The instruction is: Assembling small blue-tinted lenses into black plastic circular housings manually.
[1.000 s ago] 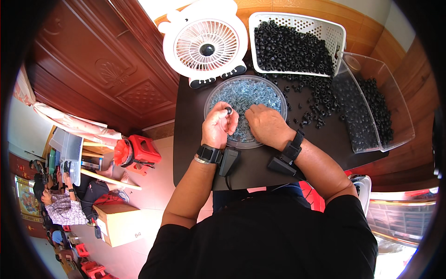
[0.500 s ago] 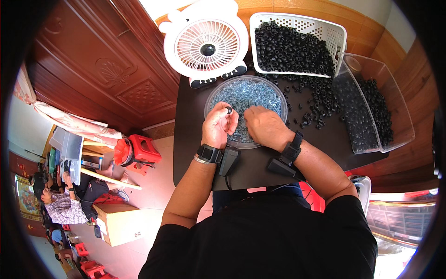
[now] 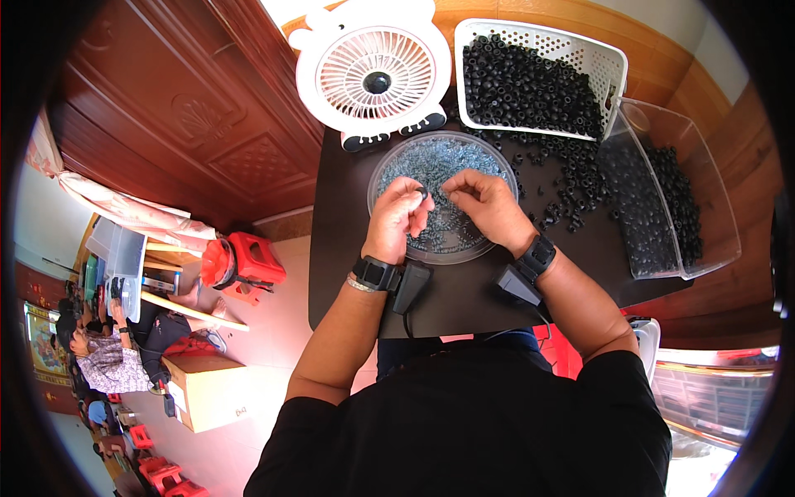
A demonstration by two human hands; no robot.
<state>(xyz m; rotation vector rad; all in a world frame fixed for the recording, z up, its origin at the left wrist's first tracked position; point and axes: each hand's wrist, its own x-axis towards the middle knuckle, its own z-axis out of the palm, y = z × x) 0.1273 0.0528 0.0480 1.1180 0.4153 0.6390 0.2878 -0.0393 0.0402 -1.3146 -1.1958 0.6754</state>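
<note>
My left hand (image 3: 392, 222) is closed on a small round black plastic piece (image 3: 422, 192), pinched between thumb and index finger with the other fingers curled. It is above the left side of a round clear tub (image 3: 451, 259). Inside the tub lie a great many tiny bluish, see-through pieces (image 3: 447, 153). My right hand (image 3: 495, 214) hangs over the tub's right side, thumb and index finger pressed together; whatever they may hold is too small to make out. A gap separates the two hands. Each wrist wears a black strap with a small box.
Black pieces fill a white perforated basket (image 3: 611, 70) and a tilted clear bin (image 3: 712, 157); more are strewn across the dark table (image 3: 339, 240) between them. A white fan (image 3: 377, 83) stands behind the tub. Left lie red stools (image 3: 252, 261), a carton (image 3: 207, 393) and a seated person (image 3: 112, 360).
My right hand has lifted from the tiny pieces and turned, its pinched fingers now showing. The left hand, still holding the black piece, has shifted slightly right.
</note>
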